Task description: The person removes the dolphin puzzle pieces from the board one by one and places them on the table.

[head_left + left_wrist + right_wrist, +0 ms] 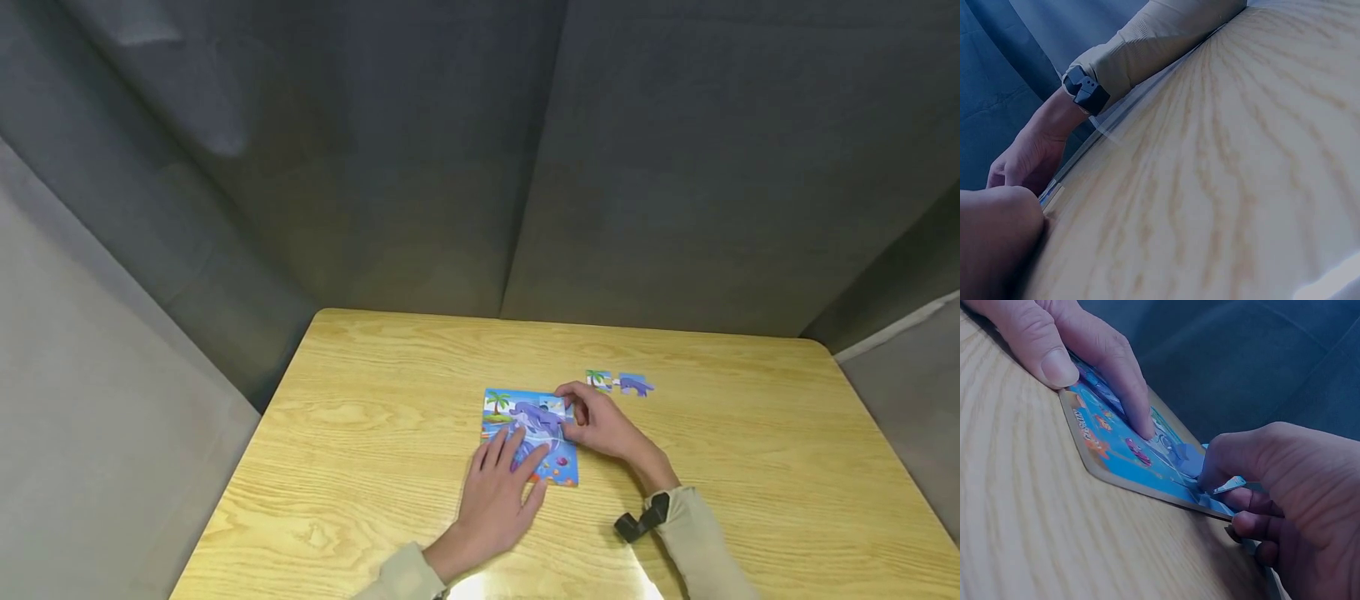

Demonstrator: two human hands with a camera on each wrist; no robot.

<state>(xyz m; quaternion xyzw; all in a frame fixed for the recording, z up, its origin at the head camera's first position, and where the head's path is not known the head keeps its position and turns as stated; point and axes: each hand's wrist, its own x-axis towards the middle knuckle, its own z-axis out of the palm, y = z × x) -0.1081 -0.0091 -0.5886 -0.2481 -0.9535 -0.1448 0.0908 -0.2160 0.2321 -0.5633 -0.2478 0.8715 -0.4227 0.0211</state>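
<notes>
A dolphin jigsaw puzzle (564, 473) in a flat tray lies on the table, showing dolphins, a palm tree and sea creatures. My left hand (495, 504) rests across its lower left part, fingers spread and fairly straight, with the thumb by the front edge. At the upper right of the puzzle my right hand (606, 427) pinches a puzzle piece (1230, 485), tilted up at the tray's edge in the right wrist view. Part of that piece is hidden by the fingers. In the left wrist view the puzzle is almost wholly hidden behind the left hand (997, 234).
Behind the right hand lie two loose puzzle pieces, one with a palm tree (597, 380) and one with a purple dolphin (636, 384). The wooden table (360, 467) runs back to dark grey curtains (420, 167). A black strap device (643, 518) sits on the right wrist.
</notes>
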